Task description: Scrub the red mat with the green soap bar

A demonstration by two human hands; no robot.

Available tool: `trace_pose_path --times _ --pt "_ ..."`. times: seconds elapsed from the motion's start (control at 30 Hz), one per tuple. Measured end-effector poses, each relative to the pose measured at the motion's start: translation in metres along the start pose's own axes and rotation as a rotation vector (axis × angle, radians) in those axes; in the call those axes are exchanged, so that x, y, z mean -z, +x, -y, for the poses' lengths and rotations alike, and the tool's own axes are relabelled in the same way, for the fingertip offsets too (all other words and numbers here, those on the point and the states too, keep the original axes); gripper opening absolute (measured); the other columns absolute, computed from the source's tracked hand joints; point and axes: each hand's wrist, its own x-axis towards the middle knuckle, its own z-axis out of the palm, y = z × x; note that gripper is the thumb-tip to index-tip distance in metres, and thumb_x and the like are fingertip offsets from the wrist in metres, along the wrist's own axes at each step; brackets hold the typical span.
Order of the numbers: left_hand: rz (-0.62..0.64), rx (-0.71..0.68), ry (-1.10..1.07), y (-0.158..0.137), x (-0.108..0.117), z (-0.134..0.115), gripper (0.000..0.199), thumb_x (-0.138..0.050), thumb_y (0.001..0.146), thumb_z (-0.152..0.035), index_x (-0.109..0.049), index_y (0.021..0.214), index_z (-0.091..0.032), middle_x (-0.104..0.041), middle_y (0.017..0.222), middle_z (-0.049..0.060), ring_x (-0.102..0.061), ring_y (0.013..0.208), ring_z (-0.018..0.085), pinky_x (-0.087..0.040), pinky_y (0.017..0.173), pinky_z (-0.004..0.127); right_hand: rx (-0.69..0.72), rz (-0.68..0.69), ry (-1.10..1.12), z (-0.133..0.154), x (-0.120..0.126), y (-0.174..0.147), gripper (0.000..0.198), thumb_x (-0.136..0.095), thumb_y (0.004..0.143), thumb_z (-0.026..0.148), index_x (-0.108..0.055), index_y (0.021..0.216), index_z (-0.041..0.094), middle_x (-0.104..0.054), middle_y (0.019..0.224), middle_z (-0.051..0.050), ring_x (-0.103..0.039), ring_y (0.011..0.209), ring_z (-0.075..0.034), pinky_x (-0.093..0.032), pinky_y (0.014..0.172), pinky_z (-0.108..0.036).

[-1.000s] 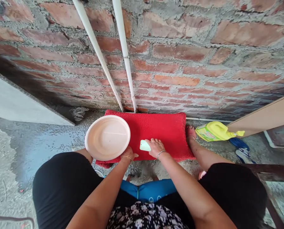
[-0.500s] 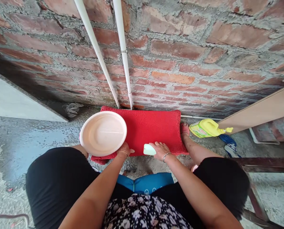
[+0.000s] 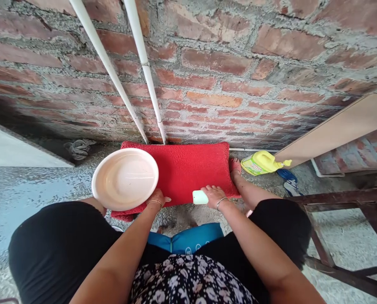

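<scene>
A thick red cloth lies over a low bench-like support at the foot of the wall. On its left end sits a pale pink basin, with shine inside that looks like water. My left hand rests at the cloth's front edge beside the basin's lower right rim. Its thumb points right, while the other fingers are hidden, so its grip is unclear. My right hand is closed over a pale green scrub brush at the front edge of the cloth. Any bristles are out of sight underneath.
A yellow detergent jug stands right of the cloth, near my foot. Beyond it lie blue-and-white slippers and a dark frame. Two white pipes run down the brick wall. A grey rag lies on the wet floor at left.
The view has shifted right, so most things appear further left. My right hand and the brush have moved slightly right along the cloth's front edge, away from my left hand.
</scene>
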Motion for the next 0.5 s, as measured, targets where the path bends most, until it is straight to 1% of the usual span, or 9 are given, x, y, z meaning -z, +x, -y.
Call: trace_pose_path --times 0.03,0.1,0.23,0.27,0.3,0.33,0.4,0.47,0.5 --pt "-0.005 -0.002 0.004 0.001 -0.001 0.000 0.068 -0.070 0.059 -0.058 -0.060 0.102 -0.006 -0.063 0.109 0.024 -0.059 0.104 0.035 -0.043 0.087 0.039 0.010 0.012 0.003 0.002 0.000 0.001 0.054 -0.061 0.071 0.026 -0.048 0.123 0.025 -0.054 0.118 -0.010 -0.050 0.107 -0.026 -0.036 0.086 -0.039" --pt "-0.011 -0.001 0.004 0.002 -0.002 0.001 0.068 -0.070 0.058 -0.058 -0.061 0.102 -0.007 -0.063 0.109 0.024 -0.059 0.103 0.035 -0.043 0.086 0.039 -0.049 0.041 -0.007 -0.014 0.004 -0.001 0.051 -0.060 0.072 0.026 -0.050 0.122 0.026 -0.054 0.119 -0.010 -0.050 0.108 -0.026 -0.035 0.087 -0.040" --pt "0.007 0.006 -0.019 0.005 -0.003 0.000 0.069 -0.071 0.057 -0.058 -0.061 0.103 -0.007 -0.063 0.112 0.024 -0.059 0.103 0.034 -0.043 0.087 0.039 -0.351 0.103 -0.051 -0.078 0.024 -0.015 0.035 -0.054 0.078 0.024 -0.057 0.112 0.020 -0.054 0.118 -0.014 -0.051 0.107 -0.026 -0.036 0.084 -0.038" --pt "0.015 0.008 -0.019 0.005 -0.003 -0.001 0.068 -0.072 0.057 -0.057 -0.061 0.102 -0.008 -0.062 0.112 0.024 -0.059 0.103 0.033 -0.043 0.088 0.038 -0.394 0.083 -0.057 -0.086 0.028 -0.016 0.035 -0.054 0.078 0.024 -0.057 0.113 0.019 -0.052 0.120 -0.015 -0.050 0.107 -0.026 -0.036 0.084 -0.038" --pt "0.021 0.012 -0.015 0.005 -0.002 -0.001 0.068 -0.072 0.057 -0.057 -0.061 0.102 -0.007 -0.062 0.112 0.024 -0.059 0.104 0.033 -0.043 0.088 0.038 -0.402 0.049 -0.059 -0.089 0.031 -0.015 0.038 -0.055 0.077 0.023 -0.055 0.115 0.018 -0.051 0.121 -0.016 -0.050 0.108 -0.026 -0.036 0.084 -0.037" --pt "0.025 0.016 -0.010 0.005 -0.001 -0.002 0.068 -0.072 0.057 -0.057 -0.062 0.102 -0.007 -0.062 0.112 0.024 -0.059 0.104 0.033 -0.043 0.088 0.037 -0.376 0.011 -0.057 -0.085 0.033 -0.012 0.043 -0.056 0.075 0.022 -0.053 0.118 0.018 -0.050 0.122 -0.015 -0.049 0.107 -0.026 -0.035 0.084 -0.037" --pt "0.028 0.024 0.003 0.005 -0.001 -0.002 0.068 -0.072 0.057 -0.058 -0.062 0.102 -0.008 -0.063 0.112 0.023 -0.060 0.103 0.032 -0.043 0.087 0.036 -0.258 -0.035 -0.041 -0.066 0.031 -0.002 0.052 -0.058 0.072 0.021 -0.048 0.123 0.021 -0.050 0.121 -0.013 -0.049 0.106 -0.025 -0.034 0.086 -0.037" --pt "0.024 0.026 0.019 0.006 -0.001 -0.002 0.069 -0.071 0.057 -0.059 -0.061 0.103 -0.008 -0.064 0.110 0.022 -0.060 0.102 0.032 -0.044 0.086 0.036 -0.140 -0.037 -0.020 -0.044 0.027 0.009 0.054 -0.057 0.072 0.022 -0.046 0.125 0.024 -0.051 0.121 -0.011 -0.048 0.107 -0.025 -0.033 0.088 -0.038" --pt "0.022 0.024 0.027 0.006 -0.002 -0.001 0.069 -0.070 0.058 -0.060 -0.061 0.102 -0.009 -0.064 0.109 0.022 -0.060 0.102 0.032 -0.044 0.085 0.035 -0.107 -0.026 -0.014 -0.038 0.025 0.014 0.053 -0.056 0.073 0.022 -0.046 0.125 0.025 -0.051 0.121 -0.011 -0.048 0.108 -0.025 -0.032 0.089 -0.039"
